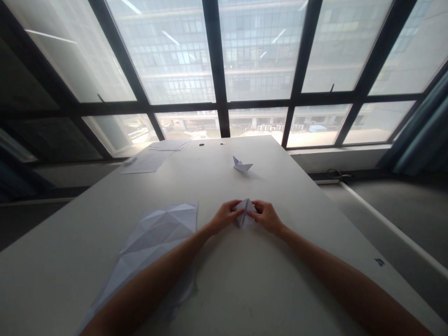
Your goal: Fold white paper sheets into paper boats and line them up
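Observation:
Between my two hands is a small folded white paper (246, 210), diamond-shaped with a dark slit down its middle. My left hand (226, 215) pinches its left side, thumb in front and fingers behind. On its right side my right hand (266, 216) grips in the same way. Just beyond the hands a folded paper boat (242, 165) sits on the white table (224, 275). A large creased sheet of paper (161, 228) lies to the left, partly covered by my left forearm.
Flat white sheets (149, 160) lie at the table's far left. Two small round holes are near its far edge. Tall dark-framed windows (219, 105) stand behind the table. A small dark mark (379, 262) is by the right edge, and a blue curtain (413, 140) hangs at right.

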The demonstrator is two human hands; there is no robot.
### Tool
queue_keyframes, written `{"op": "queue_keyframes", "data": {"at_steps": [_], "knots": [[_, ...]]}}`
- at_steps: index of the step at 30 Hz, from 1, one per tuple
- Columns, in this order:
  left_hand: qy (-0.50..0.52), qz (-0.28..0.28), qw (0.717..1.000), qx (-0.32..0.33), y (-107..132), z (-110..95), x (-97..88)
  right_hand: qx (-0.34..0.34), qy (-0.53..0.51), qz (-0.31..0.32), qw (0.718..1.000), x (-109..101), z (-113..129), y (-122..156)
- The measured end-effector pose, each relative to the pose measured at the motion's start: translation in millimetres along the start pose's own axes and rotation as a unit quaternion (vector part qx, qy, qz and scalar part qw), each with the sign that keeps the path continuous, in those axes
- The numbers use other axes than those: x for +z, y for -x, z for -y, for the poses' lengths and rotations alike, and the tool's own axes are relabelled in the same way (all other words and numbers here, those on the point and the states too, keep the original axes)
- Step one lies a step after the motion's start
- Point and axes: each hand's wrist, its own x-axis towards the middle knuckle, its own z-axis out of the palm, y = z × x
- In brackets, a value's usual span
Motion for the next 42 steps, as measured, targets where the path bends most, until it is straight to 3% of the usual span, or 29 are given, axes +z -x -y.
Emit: {"op": "queue_keyframes", "data": {"at_steps": [4,8,20,25,30,36,42], "knots": [[-0.042,0.027,0.999,-0.006,1.0,-2.9,0.7,0.019,0.013,-0.006,1.0,0.1,-0.7,0.8],[-0.048,0.055,0.997,-0.011,2.6,-4.4,1.8,-0.015,0.07,-0.003,0.997,-0.3,-5.0,-1.0],[-0.049,0.117,0.992,-0.027,5.2,-10.9,-0.4,-0.039,0.11,0.069,0.991,-2.2,-2.5,-2.1],[-0.063,0.134,0.989,-0.023,4.4,-9.3,0.6,-0.056,0.098,0.035,0.993,-0.8,-3.0,-0.8],[-0.031,0.09,0.995,-0.018,1.6,-4.3,2.9,-0.053,0.072,-0.067,0.994,-3.1,-2.8,-1.5],[-0.036,0.084,0.996,-0.013,1.1,-0.2,3.5,-0.042,0.077,-0.043,0.995,-2.9,-1.0,-2.6],[0.091,0.121,0.986,-0.074,1.9,-0.6,5.5,-0.008,0.028,-0.11,0.993,-6.3,-4.0,-3.5]]}}
